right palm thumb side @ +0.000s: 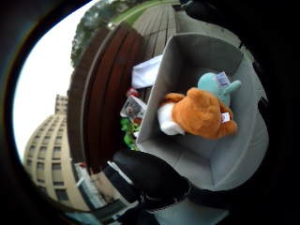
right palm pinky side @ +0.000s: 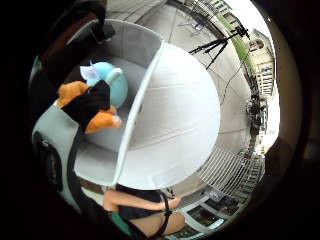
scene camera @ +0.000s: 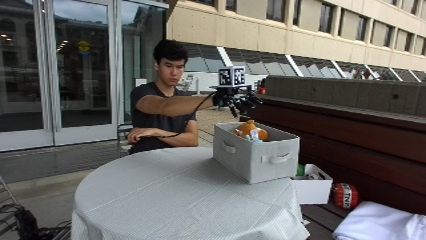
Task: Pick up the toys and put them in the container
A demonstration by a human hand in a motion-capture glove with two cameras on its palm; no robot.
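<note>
Person: seated behind a round table (scene camera: 166, 200) draped in a pale striped cloth, bare left hand (scene camera: 138, 134) resting at the table's far edge, right arm stretched out level toward the bench side.

Right hand (scene camera: 234, 101): black-gloved, held in the air above the grey fabric container (scene camera: 256, 155), not touching it; its fingers (scene camera: 247, 103) hang spread and relaxed, holding nothing.

Container: an open-topped box with a loop handle on each visible side, standing on the table near the edge closest to the wooden bench (scene camera: 346, 120).

Orange plush toy (scene camera: 250, 130): inside the container, its head showing above the rim; both palm views show it lying on the container floor (right palm thumb side: 201, 112).

Teal plush toy (right palm thumb side: 213, 84): also inside, pressed against the orange one on the floor of the box, a white tag on it; in the outside view only a sliver of it can be seen beside the orange toy.

Beside the table: a small white box (scene camera: 313, 187) on the bench seat just past the container, a red ball (scene camera: 344, 195) next to it, and a white cloth bundle (scene camera: 379, 222) nearer the camera.
</note>
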